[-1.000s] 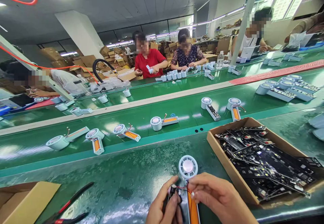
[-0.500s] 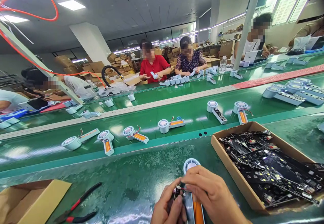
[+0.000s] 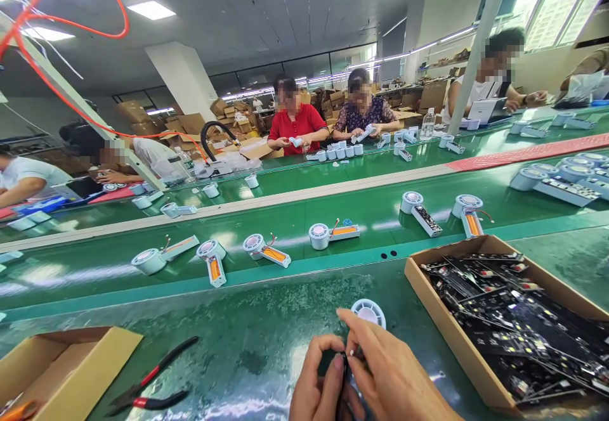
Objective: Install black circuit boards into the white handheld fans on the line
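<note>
My left hand (image 3: 316, 380) is closed on a black circuit board (image 3: 343, 370), which is tilted on edge and mostly covered by the fingers. Against the board's upper end, my right hand (image 3: 390, 370) pinches a tiny white connector (image 3: 351, 352), its index finger raised. Whether the connector is seated in the board cannot be made out. Just beyond my hands lies the light blue round fan head (image 3: 368, 312) of a handheld fan, its handle hidden beneath them.
An open cardboard box (image 3: 454, 338) of black circuit boards stands on the right. Red-and-black pliers (image 3: 152, 376) and another cardboard box (image 3: 102, 370) are on the left. Several fan units, one a fan with an orange battery (image 3: 273, 255), lie along the green conveyor belt (image 3: 285, 218). Co-workers sit across it.
My right index finger has lifted and straightened, and my hands now cover the fan's handle and orange battery. The whole view has shifted slightly, moving the scene rightward.
</note>
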Available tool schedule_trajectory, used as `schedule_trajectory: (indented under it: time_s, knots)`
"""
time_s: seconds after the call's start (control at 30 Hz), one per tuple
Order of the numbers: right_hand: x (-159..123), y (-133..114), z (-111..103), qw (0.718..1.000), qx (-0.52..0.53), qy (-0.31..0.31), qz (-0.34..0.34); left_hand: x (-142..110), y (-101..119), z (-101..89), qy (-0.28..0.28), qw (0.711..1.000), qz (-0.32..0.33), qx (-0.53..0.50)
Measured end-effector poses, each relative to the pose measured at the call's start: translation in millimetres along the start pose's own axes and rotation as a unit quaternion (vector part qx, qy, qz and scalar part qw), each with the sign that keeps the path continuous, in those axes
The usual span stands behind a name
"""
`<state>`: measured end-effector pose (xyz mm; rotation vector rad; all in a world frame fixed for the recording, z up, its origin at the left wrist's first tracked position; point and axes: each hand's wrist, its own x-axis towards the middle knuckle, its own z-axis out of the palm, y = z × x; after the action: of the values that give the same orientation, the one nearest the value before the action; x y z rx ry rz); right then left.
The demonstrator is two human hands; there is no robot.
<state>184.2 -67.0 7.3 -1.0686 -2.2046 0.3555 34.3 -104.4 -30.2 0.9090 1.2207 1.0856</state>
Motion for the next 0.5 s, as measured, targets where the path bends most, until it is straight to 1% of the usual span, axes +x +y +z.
schedule_trajectory:
  time_s: [0.1, 0.2, 0.3, 0.5]
  knots:
    - [4, -6, -1, 0.995, -0.06, 0.033, -0.067, -3, 12, 3.0, 0.013, 1.0, 0.016, 0.013]
    - [7, -10, -3, 0.99, -0.088, 0.05, -0.097, -4, 18, 2.4, 0.009, 0.999, 0.018, 0.034]
    - [5, -10, -1, 0.989, -0.092, 0.059, -0.099, -1, 16, 0.5, 0.004, 0.999, 0.018, 0.047]
    - [-10, 1, 12, 0.986, -0.108, 0.106, -0.076, 4, 9, 3.3, -0.001, 1.0, 0.016, 0.007]
